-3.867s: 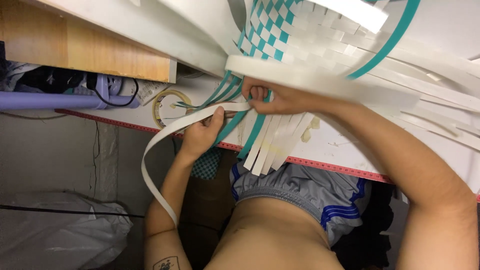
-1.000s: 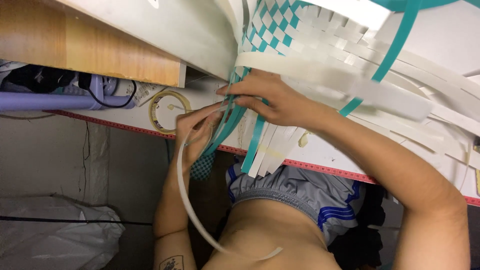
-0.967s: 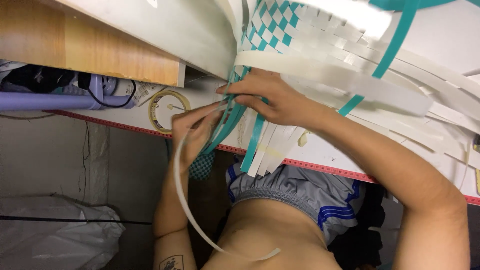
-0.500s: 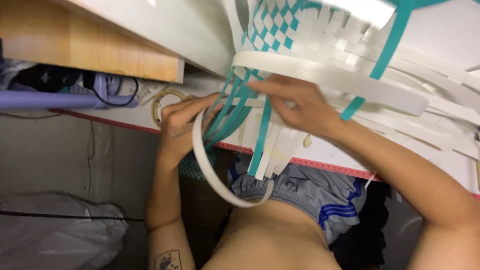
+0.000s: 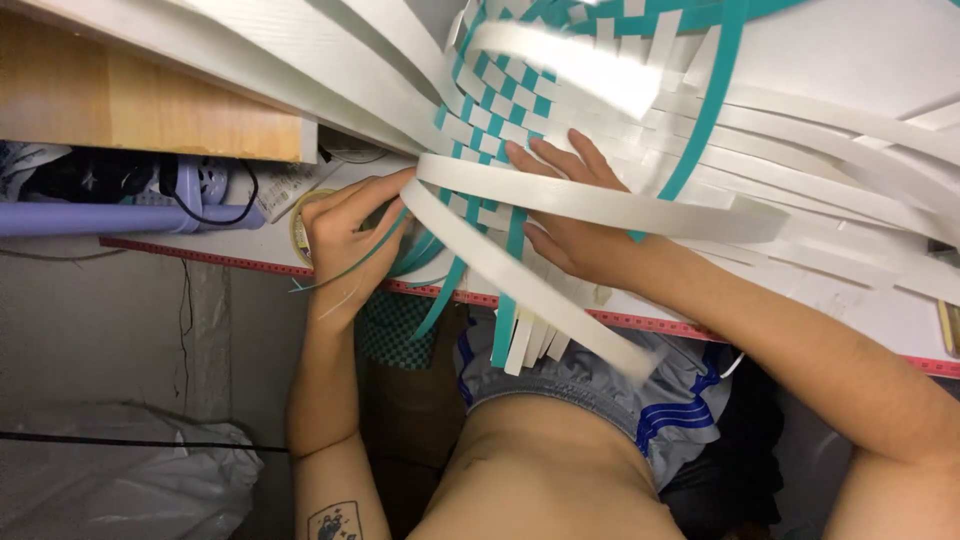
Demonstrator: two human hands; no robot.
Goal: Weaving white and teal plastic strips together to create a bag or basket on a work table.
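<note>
A woven mat of white and teal strips (image 5: 560, 120) lies on a white table (image 5: 880, 60), with many loose white strip ends fanning out to the left and right. My left hand (image 5: 345, 235) pinches a long white strip (image 5: 520, 285) where it loops back, close to the mat's near edge. That strip runs down to the right past the table's edge. My right hand (image 5: 575, 215) lies flat with fingers spread on the weave, partly under a second white strip (image 5: 600, 205) that crosses it. Teal strip ends (image 5: 440, 295) hang over the table edge.
A red measuring tape (image 5: 250, 265) runs along the table's near edge. A roll of tape (image 5: 300, 215) lies by my left hand. A wooden board (image 5: 130, 110) sits at upper left above a lilac plastic item (image 5: 90, 215) and cables. Plastic sheeting (image 5: 120, 480) lies on the floor.
The long white strip, earlier hanging in a loop below the table, has been drawn up through the weave. My right hand has moved from gripping the edge to lying flat on the mat.
</note>
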